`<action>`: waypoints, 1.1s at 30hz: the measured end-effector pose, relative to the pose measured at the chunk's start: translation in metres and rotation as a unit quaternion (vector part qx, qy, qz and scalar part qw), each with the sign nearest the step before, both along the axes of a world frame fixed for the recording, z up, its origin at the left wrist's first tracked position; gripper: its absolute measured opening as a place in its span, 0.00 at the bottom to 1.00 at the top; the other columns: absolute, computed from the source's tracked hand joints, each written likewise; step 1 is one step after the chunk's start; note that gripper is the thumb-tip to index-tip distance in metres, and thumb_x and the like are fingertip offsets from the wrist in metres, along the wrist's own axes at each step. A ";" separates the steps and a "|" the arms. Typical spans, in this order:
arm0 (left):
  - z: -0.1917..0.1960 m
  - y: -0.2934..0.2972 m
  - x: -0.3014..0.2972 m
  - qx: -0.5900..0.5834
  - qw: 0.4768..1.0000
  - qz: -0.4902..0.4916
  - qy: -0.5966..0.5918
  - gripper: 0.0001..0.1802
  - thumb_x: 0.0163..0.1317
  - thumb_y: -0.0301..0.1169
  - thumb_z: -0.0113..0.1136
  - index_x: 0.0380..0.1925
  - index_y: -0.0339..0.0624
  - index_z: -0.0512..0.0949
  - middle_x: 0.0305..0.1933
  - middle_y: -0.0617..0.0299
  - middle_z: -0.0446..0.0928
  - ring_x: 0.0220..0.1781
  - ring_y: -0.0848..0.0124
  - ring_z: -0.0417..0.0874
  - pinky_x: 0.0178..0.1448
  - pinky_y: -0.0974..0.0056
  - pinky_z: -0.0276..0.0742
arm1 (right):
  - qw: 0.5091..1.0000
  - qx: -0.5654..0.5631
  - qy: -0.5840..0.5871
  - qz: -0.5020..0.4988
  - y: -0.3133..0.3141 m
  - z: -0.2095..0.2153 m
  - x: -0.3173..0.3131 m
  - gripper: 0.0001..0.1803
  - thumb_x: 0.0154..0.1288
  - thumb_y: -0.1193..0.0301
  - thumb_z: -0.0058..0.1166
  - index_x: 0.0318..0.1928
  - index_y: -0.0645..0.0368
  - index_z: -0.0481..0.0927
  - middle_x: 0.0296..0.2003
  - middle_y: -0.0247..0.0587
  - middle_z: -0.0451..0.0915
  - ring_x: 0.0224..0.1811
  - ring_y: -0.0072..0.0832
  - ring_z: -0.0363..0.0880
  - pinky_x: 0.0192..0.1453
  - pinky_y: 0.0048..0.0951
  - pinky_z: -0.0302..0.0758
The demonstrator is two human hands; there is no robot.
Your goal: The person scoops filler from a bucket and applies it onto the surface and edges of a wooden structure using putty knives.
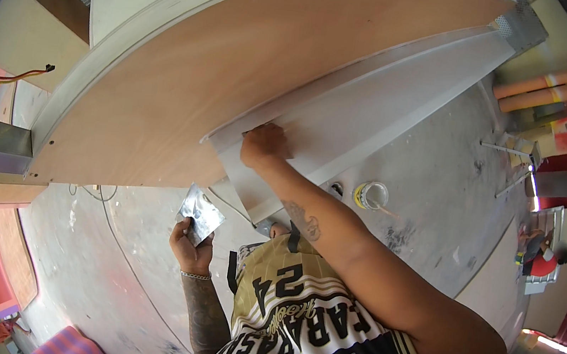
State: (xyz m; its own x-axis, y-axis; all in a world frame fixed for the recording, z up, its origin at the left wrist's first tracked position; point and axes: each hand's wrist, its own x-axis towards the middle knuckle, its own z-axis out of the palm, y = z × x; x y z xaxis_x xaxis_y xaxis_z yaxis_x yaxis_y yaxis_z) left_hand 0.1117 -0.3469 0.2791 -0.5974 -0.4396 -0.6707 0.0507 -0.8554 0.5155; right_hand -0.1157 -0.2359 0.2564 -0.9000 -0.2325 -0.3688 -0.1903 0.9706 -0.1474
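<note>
My left hand (191,251) grips a shiny metal plate (201,214), held up in front of my body over the floor. The plate's face carries paler smears. Higher up, my right hand (264,146) is closed against the near end of a long grey panel (379,104). A thin dark edge shows beside its fingers, but I cannot make out what it belongs to. The panel runs away to the upper right and adjoins a large curved wooden board (188,86) with a pale rim.
On the floor right of my forearm stands a tub (370,196) with a stick in it. A person in red (546,260) is at the far right, near a small stand (511,160). Wires (17,76) stick out at the left. A striped purple piece (74,349) lies lower left.
</note>
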 end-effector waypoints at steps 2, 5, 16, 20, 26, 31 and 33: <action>0.002 0.002 -0.003 -0.005 1.000 -0.002 -0.002 0.10 0.55 0.30 0.53 0.37 0.44 0.77 0.35 0.66 0.82 0.33 0.72 0.84 0.29 0.68 0.76 | 1.000 -0.012 0.003 0.009 -0.009 -0.008 0.009 0.20 0.65 0.61 0.46 0.49 0.61 0.80 0.53 0.51 0.76 0.57 0.41 0.74 0.58 0.39 0.72; 0.004 0.003 -0.003 -0.013 1.000 0.001 0.004 0.09 0.55 0.30 0.53 0.36 0.43 0.77 0.35 0.66 0.82 0.33 0.72 0.84 0.30 0.69 0.76 | 0.998 -0.021 -0.011 0.050 -0.022 -0.005 0.029 0.18 0.65 0.63 0.45 0.48 0.60 0.81 0.52 0.48 0.78 0.57 0.40 0.74 0.57 0.39 0.72; -0.011 -0.004 0.008 0.179 0.977 -0.063 0.096 0.09 0.59 0.29 0.52 0.38 0.42 0.76 0.35 0.61 0.82 0.33 0.69 0.84 0.25 0.69 0.78 | 0.749 -0.583 -0.027 0.314 0.065 0.117 0.088 0.29 0.52 0.86 0.47 0.58 0.62 0.72 0.56 0.52 0.73 0.60 0.44 0.71 0.62 0.38 0.70; 0.009 0.006 -0.022 0.277 0.937 -0.128 0.172 0.12 0.60 0.27 0.50 0.42 0.39 0.76 0.37 0.58 0.82 0.36 0.65 0.85 0.31 0.61 0.83 | 0.757 -0.538 0.037 0.370 0.110 0.097 0.095 0.33 0.54 0.89 0.40 0.62 0.57 0.70 0.56 0.52 0.73 0.59 0.45 0.71 0.64 0.37 0.70; 0.060 0.055 -0.074 -0.263 0.924 -0.098 0.259 0.22 0.62 0.24 0.51 0.58 0.33 0.69 0.58 0.47 0.74 0.59 0.57 0.76 0.64 0.55 0.71 | 0.796 -0.576 -0.165 -0.082 0.174 0.081 0.084 0.19 0.65 0.78 0.45 0.57 0.61 0.73 0.52 0.42 0.76 0.56 0.36 0.75 0.62 0.34 0.72; 0.068 0.081 -0.120 -0.778 0.441 -0.245 0.375 0.24 0.67 0.53 0.48 0.55 0.53 0.75 0.60 0.50 0.74 0.66 0.49 0.69 0.71 0.45 0.54 | 0.285 -0.740 -0.498 -0.351 0.201 0.089 0.071 0.18 0.69 0.65 0.41 0.53 0.62 0.72 0.43 0.43 0.80 0.46 0.34 0.81 0.38 0.36 0.82; 0.062 0.089 -0.127 -0.786 0.447 -0.285 0.319 0.27 0.67 0.58 0.42 0.51 0.54 0.77 0.59 0.55 0.75 0.67 0.50 0.69 0.72 0.44 0.53 | 0.194 -0.749 -0.549 -0.316 0.216 0.097 0.050 0.20 0.69 0.64 0.41 0.56 0.62 0.71 0.45 0.41 0.80 0.44 0.32 0.82 0.24 0.29 0.80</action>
